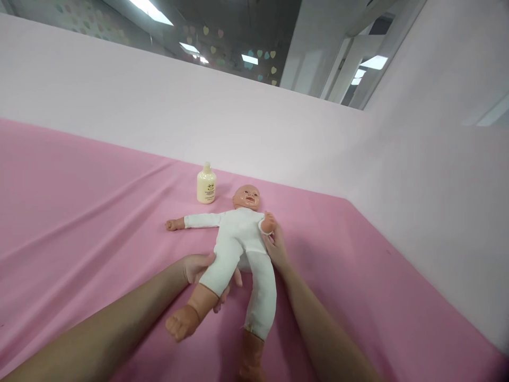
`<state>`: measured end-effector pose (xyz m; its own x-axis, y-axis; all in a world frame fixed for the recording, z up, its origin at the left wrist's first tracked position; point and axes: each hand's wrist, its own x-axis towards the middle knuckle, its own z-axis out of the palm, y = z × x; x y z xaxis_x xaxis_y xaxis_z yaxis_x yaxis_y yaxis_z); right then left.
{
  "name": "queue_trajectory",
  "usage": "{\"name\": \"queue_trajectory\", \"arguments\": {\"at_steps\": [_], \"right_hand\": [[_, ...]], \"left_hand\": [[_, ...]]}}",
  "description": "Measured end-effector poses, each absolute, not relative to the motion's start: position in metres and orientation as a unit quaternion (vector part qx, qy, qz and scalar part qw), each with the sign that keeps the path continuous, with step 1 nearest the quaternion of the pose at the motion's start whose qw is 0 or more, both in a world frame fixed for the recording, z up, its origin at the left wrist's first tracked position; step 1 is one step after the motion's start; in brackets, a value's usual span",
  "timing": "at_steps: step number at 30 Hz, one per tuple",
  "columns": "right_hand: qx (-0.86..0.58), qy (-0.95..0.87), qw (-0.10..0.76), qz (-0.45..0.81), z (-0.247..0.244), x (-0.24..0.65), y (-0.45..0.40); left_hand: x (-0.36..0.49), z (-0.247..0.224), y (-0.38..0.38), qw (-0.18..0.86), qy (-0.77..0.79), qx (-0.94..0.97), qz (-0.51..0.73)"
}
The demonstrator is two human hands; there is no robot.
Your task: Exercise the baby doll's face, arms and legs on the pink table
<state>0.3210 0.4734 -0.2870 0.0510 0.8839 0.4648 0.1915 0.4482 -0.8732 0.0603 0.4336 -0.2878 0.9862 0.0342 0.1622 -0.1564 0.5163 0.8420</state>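
Observation:
A baby doll (238, 228) with a white cloth body lies face up on a pink sheet, its head away from me and its feet toward me. My left hand (199, 268) is wrapped round the doll's leg on the left, thumb on top and fingers showing beneath the leg. On the other side, my right hand (277, 248) is at the doll's flank by its bent arm. Part of that hand is hidden behind the doll's body and arm, and its grip does not show fully. The doll's other arm stretches out to the left.
A cream-coloured pump-style bottle (206, 185) with dark print stands upright beyond the doll's outstretched arm. The pink sheet (99, 212) has creases on the left. White walls (159, 106) border it at the back and right, with a window (238, 32) above.

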Motion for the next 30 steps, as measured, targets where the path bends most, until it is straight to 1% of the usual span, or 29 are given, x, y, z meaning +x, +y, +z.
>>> {"name": "queue_trajectory", "arguments": {"at_steps": [2, 4, 11, 16, 20, 24, 30], "right_hand": [[-0.429, -0.69, 0.532, 0.236, -0.287, 0.324, 0.471], [-0.436, -0.721, 0.502, 0.194, -0.287, 0.327, 0.47], [-0.431, -0.794, 0.411, 0.125, -0.284, 0.329, 0.468], [-0.436, -0.798, 0.402, 0.109, -0.283, 0.328, 0.468], [-0.436, -0.793, 0.411, 0.111, -0.285, 0.329, 0.469], [-0.431, -0.788, 0.425, 0.115, -0.287, 0.329, 0.469], [-0.427, -0.786, 0.435, 0.105, -0.286, 0.328, 0.468]], "left_hand": [[0.061, -0.285, 0.432, 0.877, -0.04, 0.463, 0.12], [0.063, -0.281, 0.431, 0.878, -0.001, 0.447, 0.171], [0.071, -0.29, 0.44, 0.864, 0.059, 0.442, 0.234], [0.069, -0.295, 0.449, 0.863, 0.1, 0.423, 0.259], [0.068, -0.296, 0.455, 0.869, 0.084, 0.428, 0.235], [0.071, -0.297, 0.451, 0.866, 0.094, 0.417, 0.259], [0.078, -0.301, 0.453, 0.879, 0.106, 0.386, 0.259]]}}
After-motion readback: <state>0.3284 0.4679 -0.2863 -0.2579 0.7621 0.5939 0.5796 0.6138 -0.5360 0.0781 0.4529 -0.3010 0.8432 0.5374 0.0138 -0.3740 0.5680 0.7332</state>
